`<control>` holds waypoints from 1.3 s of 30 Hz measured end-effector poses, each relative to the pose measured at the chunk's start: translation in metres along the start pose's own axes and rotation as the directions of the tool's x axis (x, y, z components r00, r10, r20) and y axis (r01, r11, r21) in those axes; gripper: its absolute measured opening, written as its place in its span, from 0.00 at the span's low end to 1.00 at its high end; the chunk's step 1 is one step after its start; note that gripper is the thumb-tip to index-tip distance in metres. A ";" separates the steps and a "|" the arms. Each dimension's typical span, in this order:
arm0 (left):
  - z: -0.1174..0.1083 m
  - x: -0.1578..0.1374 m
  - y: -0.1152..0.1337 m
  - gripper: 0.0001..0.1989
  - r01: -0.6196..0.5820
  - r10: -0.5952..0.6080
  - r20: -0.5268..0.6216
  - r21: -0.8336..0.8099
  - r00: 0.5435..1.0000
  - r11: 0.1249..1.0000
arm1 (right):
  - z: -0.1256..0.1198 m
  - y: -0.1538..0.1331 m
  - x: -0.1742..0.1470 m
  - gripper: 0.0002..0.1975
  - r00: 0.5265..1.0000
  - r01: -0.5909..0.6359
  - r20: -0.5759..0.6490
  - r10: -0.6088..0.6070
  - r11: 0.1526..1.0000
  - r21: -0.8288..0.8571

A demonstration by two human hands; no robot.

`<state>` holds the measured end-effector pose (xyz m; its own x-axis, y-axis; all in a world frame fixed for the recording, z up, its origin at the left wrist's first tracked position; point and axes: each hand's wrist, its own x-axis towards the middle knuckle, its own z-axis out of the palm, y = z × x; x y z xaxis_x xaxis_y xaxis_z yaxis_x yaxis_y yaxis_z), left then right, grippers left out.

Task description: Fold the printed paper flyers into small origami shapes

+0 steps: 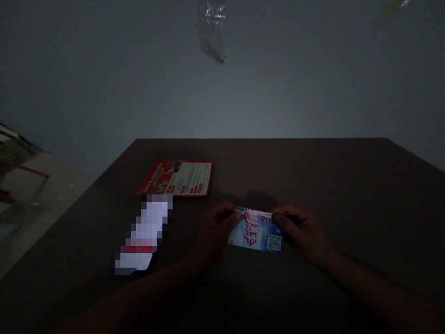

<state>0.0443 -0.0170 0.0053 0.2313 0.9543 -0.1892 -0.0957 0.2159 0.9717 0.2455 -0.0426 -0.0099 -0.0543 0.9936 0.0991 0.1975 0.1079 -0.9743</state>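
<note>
Between my hands is a blue and white printed leaflet with large pink and white characters and a QR code near its lower right corner. My left hand pinches its upper left edge, thumb on top. At the upper right edge my right hand grips it between thumb and fingers. The leaflet is tilted slightly and held just above the dark table. The fingers behind it are partly hidden.
Left of my hands lies a lit, pixelated phone-like slab. A red and cream printed card is behind it. On the grey wall hangs a clear plastic bag. Beyond the table's left edge, a brown-framed object is blurred.
</note>
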 end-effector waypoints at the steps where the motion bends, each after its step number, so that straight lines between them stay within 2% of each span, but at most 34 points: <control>1: 0.000 -0.001 0.001 0.10 0.001 -0.002 0.028 0.045 1.000 0.999 | 0.000 0.001 0.000 0.10 1.000 0.011 -0.004 -0.011 1.000 -0.022; 3: 0.001 -0.004 0.002 0.11 -0.032 0.022 0.065 0.154 0.998 0.988 | 0.000 0.000 -0.002 0.09 0.998 0.056 0.010 -0.056 0.996 -0.076; 5: 0.002 -0.006 0.003 0.11 -0.120 0.095 0.102 0.277 0.990 0.953 | 0.002 -0.003 -0.003 0.07 0.993 0.114 0.028 -0.112 0.985 -0.126; 9: 0.006 -0.010 0.005 0.10 -0.323 0.232 0.239 0.490 0.943 0.810 | 0.006 -0.012 -0.004 0.04 0.972 0.232 0.068 -0.224 0.959 -0.161; 13: 0.008 -0.013 0.004 0.09 -0.410 0.281 0.312 0.518 0.908 0.750 | 0.010 -0.020 -0.005 0.04 0.941 0.321 0.157 -0.300 0.937 -0.135; 16: 0.007 -0.013 0.002 0.09 -0.432 0.297 0.330 0.492 0.896 0.756 | 0.010 -0.023 -0.007 0.04 0.944 0.304 0.178 -0.277 0.941 -0.149; 23: 0.008 -0.013 0.004 0.06 -0.428 0.332 0.277 0.462 0.902 0.777 | 0.011 -0.021 -0.010 0.06 0.959 0.244 0.195 -0.203 0.946 -0.213; 26: 0.007 -0.014 0.005 0.07 -0.409 0.325 0.258 0.418 0.910 0.811 | 0.010 -0.023 -0.010 0.05 0.959 0.231 0.213 -0.188 0.952 -0.200; 29: 0.004 -0.013 0.005 0.08 -0.338 0.281 0.205 0.348 0.938 0.875 | 0.009 -0.026 -0.008 0.06 0.968 0.194 0.197 -0.158 0.964 -0.182; 33: 0.002 -0.012 0.005 0.07 -0.173 0.158 0.090 0.203 0.983 0.964 | 0.006 -0.027 -0.004 0.09 0.989 0.089 0.127 -0.070 0.984 -0.152; 36: 0.001 -0.010 0.005 0.08 -0.086 0.082 0.039 0.112 0.996 0.990 | 0.002 -0.023 -0.001 0.10 0.995 0.023 0.100 -0.012 0.993 -0.118; 39: -0.002 -0.005 0.003 0.08 -0.052 0.052 -0.005 0.064 0.999 0.997 | -0.005 -0.016 0.003 0.11 0.998 -0.005 0.069 0.010 0.996 -0.086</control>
<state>0.0407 -0.0212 0.0090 0.2212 0.9653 -0.1390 -0.0455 0.1526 0.9872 0.2466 -0.0412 0.0067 -0.1192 0.9900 0.0748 0.2811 0.1059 -0.9538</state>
